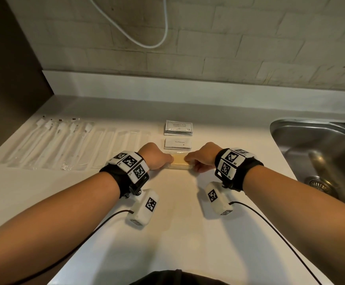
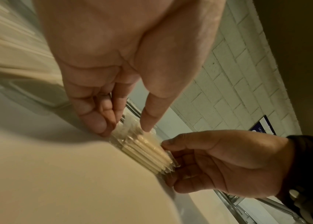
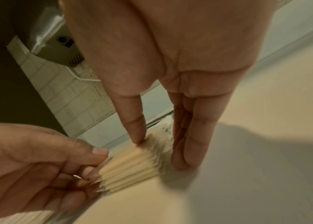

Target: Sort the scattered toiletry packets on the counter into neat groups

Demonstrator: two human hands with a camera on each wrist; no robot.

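Note:
A small stack of clear packets [image 1: 179, 163] with cream-coloured sticks inside lies on the white counter [image 1: 167, 233], straight ahead of me. My left hand [image 1: 168, 161] pinches its left end, with the thumb on top and the fingers against the side in the left wrist view [image 2: 126, 128]. My right hand [image 1: 190, 161] grips the right end [image 3: 159, 151], thumb on top too. The stack [image 2: 147, 153] rests on the counter between both hands. Just behind it sit a pile of Toothpaste sachets [image 1: 177, 143] and, farther back, Shampoo with Conditioner sachets [image 1: 178, 127].
A row of wrapped toothbrushes [image 1: 50, 145] and long clear packets lies side by side on the left of the counter. A steel sink [image 1: 321, 157] is sunk into the counter on the right. A tiled wall [image 1: 208, 48] with a hanging white cable closes the back.

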